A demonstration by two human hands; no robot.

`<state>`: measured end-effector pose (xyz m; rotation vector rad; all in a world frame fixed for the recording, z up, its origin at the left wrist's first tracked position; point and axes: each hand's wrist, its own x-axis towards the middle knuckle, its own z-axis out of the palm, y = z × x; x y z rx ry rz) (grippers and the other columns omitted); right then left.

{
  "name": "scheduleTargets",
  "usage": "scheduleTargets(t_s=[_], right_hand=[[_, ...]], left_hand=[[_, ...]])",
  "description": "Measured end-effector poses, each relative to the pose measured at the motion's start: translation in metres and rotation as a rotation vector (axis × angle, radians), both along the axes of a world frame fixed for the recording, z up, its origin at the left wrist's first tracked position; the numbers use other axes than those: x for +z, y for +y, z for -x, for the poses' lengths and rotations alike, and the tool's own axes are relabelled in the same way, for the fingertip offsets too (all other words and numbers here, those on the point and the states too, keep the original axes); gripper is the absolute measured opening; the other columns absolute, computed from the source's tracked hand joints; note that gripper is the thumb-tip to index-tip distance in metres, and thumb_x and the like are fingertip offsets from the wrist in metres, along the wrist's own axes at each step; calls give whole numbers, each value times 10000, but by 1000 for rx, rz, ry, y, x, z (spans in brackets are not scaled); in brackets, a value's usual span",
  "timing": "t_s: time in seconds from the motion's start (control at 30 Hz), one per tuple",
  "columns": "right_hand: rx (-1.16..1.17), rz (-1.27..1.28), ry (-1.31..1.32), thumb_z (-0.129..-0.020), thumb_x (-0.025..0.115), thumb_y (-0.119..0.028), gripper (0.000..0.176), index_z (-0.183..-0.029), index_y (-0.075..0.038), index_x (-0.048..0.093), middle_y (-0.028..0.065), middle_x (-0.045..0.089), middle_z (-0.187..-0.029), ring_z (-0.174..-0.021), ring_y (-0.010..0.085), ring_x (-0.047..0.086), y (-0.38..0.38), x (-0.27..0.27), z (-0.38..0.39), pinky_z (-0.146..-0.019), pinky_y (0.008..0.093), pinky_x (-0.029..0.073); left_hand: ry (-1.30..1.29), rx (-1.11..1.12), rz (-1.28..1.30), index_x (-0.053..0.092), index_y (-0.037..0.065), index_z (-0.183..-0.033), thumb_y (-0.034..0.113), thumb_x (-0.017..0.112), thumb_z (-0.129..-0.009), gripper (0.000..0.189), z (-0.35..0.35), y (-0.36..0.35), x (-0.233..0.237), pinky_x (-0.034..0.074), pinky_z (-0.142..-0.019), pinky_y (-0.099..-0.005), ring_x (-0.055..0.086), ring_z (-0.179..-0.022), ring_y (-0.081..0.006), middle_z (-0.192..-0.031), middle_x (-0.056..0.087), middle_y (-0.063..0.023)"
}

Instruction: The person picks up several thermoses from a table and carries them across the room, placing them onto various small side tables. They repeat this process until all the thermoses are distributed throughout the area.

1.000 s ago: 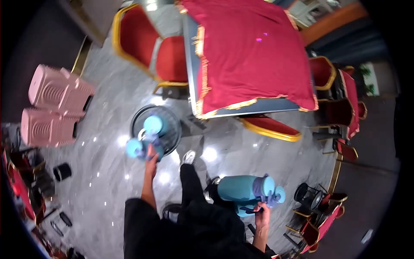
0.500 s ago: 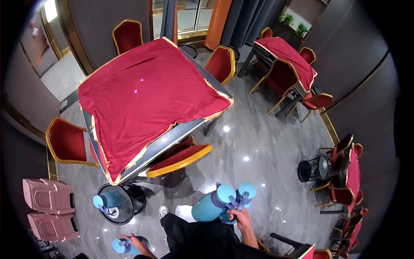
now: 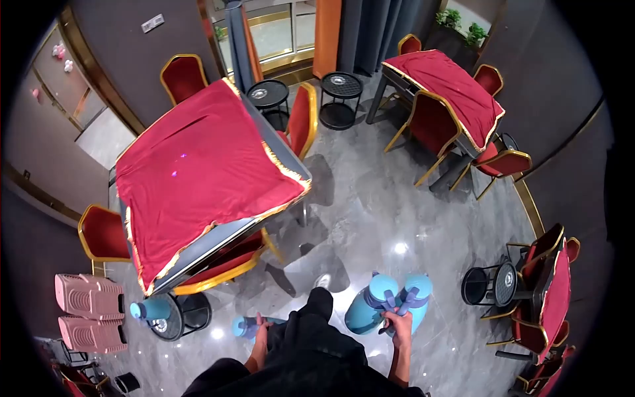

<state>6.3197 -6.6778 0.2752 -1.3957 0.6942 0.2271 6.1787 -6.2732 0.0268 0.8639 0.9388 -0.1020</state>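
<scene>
My right hand (image 3: 397,324) is closed around the handles of two blue thermos jugs, one jug (image 3: 361,313) on the left and another jug (image 3: 419,313) on the right. They hang side by side with their light-blue lids facing up. Lower left, my left hand (image 3: 262,329) grips the handle of a single thermos jug (image 3: 243,325), whose body is partly hidden behind the hand and my dark trousers. A further thermos jug (image 3: 155,309) stands on a round black side table (image 3: 174,324) to my left.
A table under a red cloth (image 3: 205,172) stands ahead left, with a red chair (image 3: 221,268) at its near side. Another cloth-covered table (image 3: 450,92) is at the far right. Pink stools (image 3: 89,296) are stacked at left. Chairs and a two-tier black stand (image 3: 489,284) line the right.
I have stepped forward and turned, so the big table and side table sit further left. Both hands and their jugs now appear further right in view. The grips are unchanged.
</scene>
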Motion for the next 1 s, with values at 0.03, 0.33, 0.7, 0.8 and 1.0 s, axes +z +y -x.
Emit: scheduleTargets(t_s=[0.03, 0.33, 0.7, 0.8, 1.0], right_hand=[[-42, 0, 4, -692, 626, 37, 49, -666, 26, 586, 68, 572, -563, -435, 132, 509, -19, -2, -15, -429, 249, 390], [-421, 71, 35, -701, 621, 35, 169, -699, -57, 480, 50, 519, -558, -426, 139, 466, -156, 2, -214, -405, 258, 380], [-36, 33, -37, -745, 676, -45, 157, -676, -63, 535, 10, 503, -553, -452, 112, 454, -151, 46, -571, -460, 242, 365], [70, 1, 9, -741, 678, -44, 142, -665, -45, 559, 12, 509, -554, -453, 113, 468, -130, 16, -680, -456, 239, 384], [-4, -288, -84, -776, 659, -63, 193, -838, -89, 478, -1, 468, -672, -533, 122, 466, -60, -12, -914, -522, 269, 386]], left_hand=[[58, -11, 79, 120, 212, -1486, -22, 515, -725, 888, -39, -22, 15, 371, -981, -320, 299, -1327, -253, -1521, 163, -138], [77, -803, -127, 622, 44, -647, -10, 582, -783, 152, -392, -176, -41, 471, -567, -291, 513, -502, -152, -543, 532, -45], [-277, -870, -321, 611, 49, -887, 361, 535, -918, 323, -829, -224, 161, 352, -503, -225, 470, -532, -63, -578, 502, 15], [-358, -691, -265, 605, 50, -922, 381, 505, -942, 346, -938, -200, 168, 316, -502, -229, 389, -515, -61, -587, 435, 36], [-378, -233, 86, 617, 23, -934, 219, 547, -937, 208, -1130, -125, 147, 384, -758, -213, 513, -783, -91, -804, 593, -16]])
